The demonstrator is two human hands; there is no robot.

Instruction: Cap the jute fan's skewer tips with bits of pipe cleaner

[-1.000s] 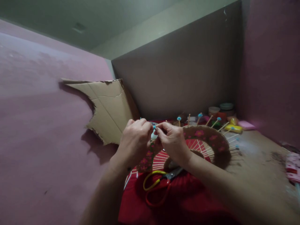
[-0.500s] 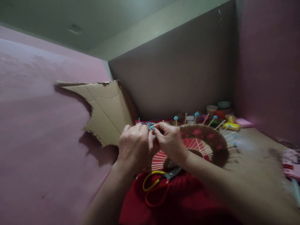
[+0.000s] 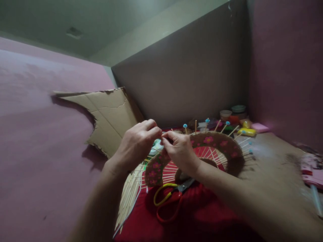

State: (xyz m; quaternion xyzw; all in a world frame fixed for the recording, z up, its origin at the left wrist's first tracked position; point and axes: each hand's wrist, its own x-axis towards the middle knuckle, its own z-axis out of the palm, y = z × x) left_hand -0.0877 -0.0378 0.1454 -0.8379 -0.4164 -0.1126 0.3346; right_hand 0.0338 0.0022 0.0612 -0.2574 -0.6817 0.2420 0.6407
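While the left hand (image 3: 137,143) and the right hand (image 3: 183,151) meet at their tips, the fingers of both are bent inward; the right thumb and forefinger draw close in a pinch, and the left fingers curl over with their tips turned towards it; whether anything is clamped between them I cannot tell, since the tips themselves hide the spot; a flowered cardboard arch (image 3: 208,139) curves below the fingers and off to both sides of them, part of it hidden behind the right hand; thin sticks (image 3: 195,127) fan through it and poke out past its outer rim; to the right of the fingers, blue knobs (image 3: 185,126) cap some of the stick ends, with bare ends between; a pale item (image 3: 157,144), partly covered, shows just beneath the left fingertips; straight below the fingers, scissors (image 3: 180,189) lie on red cloth (image 3: 141,218), one handle yellow and one red, the blades running up to the right forearm; a spread of pale sticks (image 3: 127,201) lies below and left of the fingers, beside the left forearm; further left and higher, a torn cardboard sheet (image 3: 111,117) leans by the pink wall (image 3: 37,151); well to the right of the fingers sit a pale tub (image 3: 225,115), a yellow packet (image 3: 246,132) and a pink block (image 3: 260,127)
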